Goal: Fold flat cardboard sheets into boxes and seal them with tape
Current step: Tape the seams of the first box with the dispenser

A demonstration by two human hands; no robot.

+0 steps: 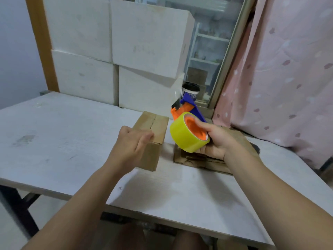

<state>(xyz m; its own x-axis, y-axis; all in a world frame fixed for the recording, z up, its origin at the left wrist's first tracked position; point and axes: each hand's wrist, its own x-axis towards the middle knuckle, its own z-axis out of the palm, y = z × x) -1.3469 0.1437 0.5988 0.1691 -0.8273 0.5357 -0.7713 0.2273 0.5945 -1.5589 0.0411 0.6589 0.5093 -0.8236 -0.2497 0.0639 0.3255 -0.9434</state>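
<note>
Beside the box (153,122), right hand (217,141) around dispenser (185,138)

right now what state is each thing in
box: upright on the table, top flaps closed
tape: off the table, gripped by the right hand
left hand: fingers relaxed, touching the box's near top edge
cardboard: flat on the table beneath the tape
cup: upright, lid on

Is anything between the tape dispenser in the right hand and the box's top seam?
Nothing stands between them: the tape dispenser, gripped by the right hand, hangs just right of the box. Only the left hand lies at the seam's near end.
</note>
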